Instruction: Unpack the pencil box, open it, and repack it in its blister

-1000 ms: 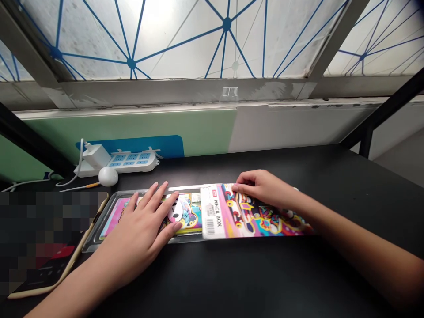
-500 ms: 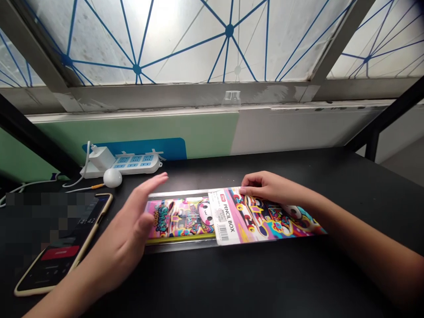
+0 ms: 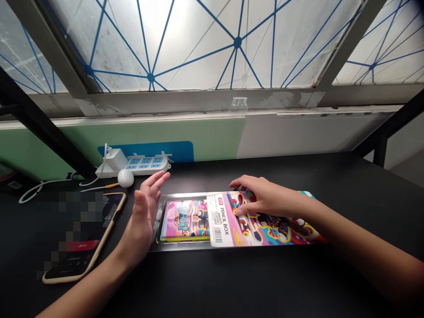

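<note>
Pink-printed cardboard sleeve [image 3: 261, 232] covers part of the pencil box [image 3: 183, 221] on the black table [image 3: 232, 282]. My right hand [image 3: 268, 196] rests across the sleeve, thumb and fingers apart; my left hand [image 3: 142, 221], unclenched, stands beside the clear tray [image 3: 182, 248].

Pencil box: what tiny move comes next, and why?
Perhaps nudge the clear tray rightward under the card with the left hand: its palm faces the tray's left end, the right hand rests on the card, and the pencil box sticks partly out.

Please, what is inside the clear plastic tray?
Part of a colourful case shows inside the tray. A printed card covers the right side; what lies beneath cannot be seen.
</note>
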Motion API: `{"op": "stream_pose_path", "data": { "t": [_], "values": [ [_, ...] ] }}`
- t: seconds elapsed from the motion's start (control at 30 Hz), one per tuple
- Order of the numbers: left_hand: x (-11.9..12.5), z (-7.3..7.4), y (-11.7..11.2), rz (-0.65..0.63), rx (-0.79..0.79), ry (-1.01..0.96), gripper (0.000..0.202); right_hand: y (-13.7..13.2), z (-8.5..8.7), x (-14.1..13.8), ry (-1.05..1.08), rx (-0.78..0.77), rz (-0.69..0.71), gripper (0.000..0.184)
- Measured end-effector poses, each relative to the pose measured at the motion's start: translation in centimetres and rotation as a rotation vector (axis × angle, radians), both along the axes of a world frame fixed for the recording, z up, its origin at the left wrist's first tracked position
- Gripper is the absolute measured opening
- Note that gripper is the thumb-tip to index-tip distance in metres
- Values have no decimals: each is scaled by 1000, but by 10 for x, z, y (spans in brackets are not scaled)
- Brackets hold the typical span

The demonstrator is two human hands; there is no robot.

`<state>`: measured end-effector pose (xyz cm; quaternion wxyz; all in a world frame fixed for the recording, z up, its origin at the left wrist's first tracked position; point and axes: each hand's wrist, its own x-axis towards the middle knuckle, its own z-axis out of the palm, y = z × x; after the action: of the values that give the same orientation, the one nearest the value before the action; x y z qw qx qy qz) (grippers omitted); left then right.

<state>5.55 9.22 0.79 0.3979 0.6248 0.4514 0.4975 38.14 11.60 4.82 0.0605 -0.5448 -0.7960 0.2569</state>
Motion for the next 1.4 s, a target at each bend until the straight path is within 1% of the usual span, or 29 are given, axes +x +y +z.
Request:
{"op": "stream_pose_path", "data": {
  "t": [0.07, 0.13, 0.2, 0.27, 0.33, 0.37, 0.43, 0.5, 0.57, 0.6, 0.67, 0.7, 0.77, 0.83, 0.97, 1.17, 1.3, 1.4],
  "values": [
    [3, 1, -1, -7, -8, -141, 75, 4, 6, -25, -70, 17, 73, 81],
    [5, 1, -1, -12, -10, -230, 77, 9, 11, -55, -154, 49, 192, 74],
    [6, 0, -1, -21, -13, -268, 77, 14, 15, -87, -226, 122, 292, 66],
    [6, 0, -1, -22, -19, -293, 75, 17, 16, -115, -262, 185, 345, 62],
    [6, 1, -1, 3, -45, -303, 69, 16, 17, -133, -295, 249, 379, 58],
    [6, 2, -1, 26, -77, -300, 64, 15, 17, -137, -300, 299, 384, 55],
    [5, 5, -3, 67, -181, -284, 50, 10, 17, -130, -287, 414, 362, 52],
    [3, 8, -4, 86, -296, -277, 46, 4, 15, -107, -249, 495, 302, 48],
    [2, 9, -3, 104, -384, -286, 51, -3, 11, -73, -203, 474, 239, 42],
    [2, 9, -2, 117, -415, -290, 54, -5, 7, -55, -168, 436, 203, 42],
    [2, 9, 1, 138, -459, -291, 60, -8, -1, -24, -73, 373, 84, 41],
    [2, 8, 3, 145, -475, -290, 60, -9, -6, -13, -12, 346, 18, 40],
    [2, 7, 7, 164, -498, -289, 57, -8, -14, 0, 95, 311, -77, 40],
    [2, 6, 10, 202, -511, -290, 52, -7, -20, 1, 132, 288, -100, 39],
    [-1, 7, 13, 254, -511, -270, 45, -8, -26, -9, 86, 232, -33, 41],
    [-2, 9, 13, 297, -524, -258, 48, -11, -26, -9, 88, 255, -1, 38],
    [1, 12, 14, 320, -576, -270, 42, -13, -24, -9, 50, 338, 33, 37],
    [3, 15, 13, 281, -627, -279, 34, -16, -21, -10, 15, 453, 67, 34]
  ]
}}
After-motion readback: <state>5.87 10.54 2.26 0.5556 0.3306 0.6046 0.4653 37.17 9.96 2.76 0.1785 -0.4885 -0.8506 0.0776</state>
